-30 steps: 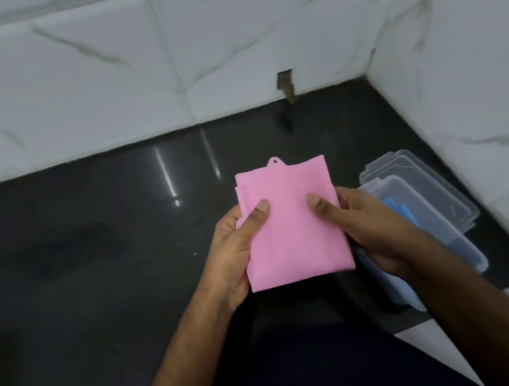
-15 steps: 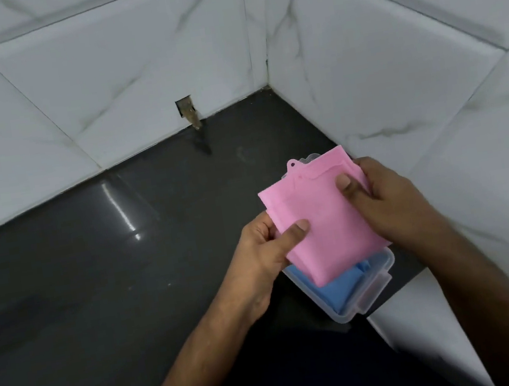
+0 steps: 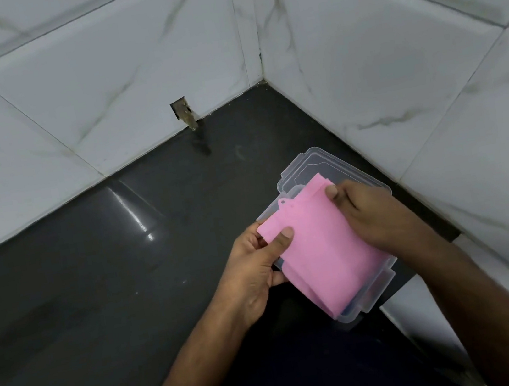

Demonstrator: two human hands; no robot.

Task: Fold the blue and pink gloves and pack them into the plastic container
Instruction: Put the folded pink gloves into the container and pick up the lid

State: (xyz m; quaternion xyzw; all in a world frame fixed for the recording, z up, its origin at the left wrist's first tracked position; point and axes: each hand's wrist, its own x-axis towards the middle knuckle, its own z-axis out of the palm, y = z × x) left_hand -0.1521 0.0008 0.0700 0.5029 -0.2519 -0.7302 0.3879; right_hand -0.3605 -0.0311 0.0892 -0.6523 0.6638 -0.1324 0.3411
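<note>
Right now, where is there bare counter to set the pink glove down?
Free: the black counter left of the left hand, up to the back wall. Crowded: the right corner, where the container, its lid and both hands sit.

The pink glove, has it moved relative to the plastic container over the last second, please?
Yes. The pink glove, held by both hands, has moved right, from beside the container to over its opening.

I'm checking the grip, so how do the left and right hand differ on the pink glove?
The left hand pinches the pink glove's near-left corner, thumb on top; the right hand holds the far-right edge. The left hand is beside the plastic container; the right hand is over it. Both grip the glove.
</note>
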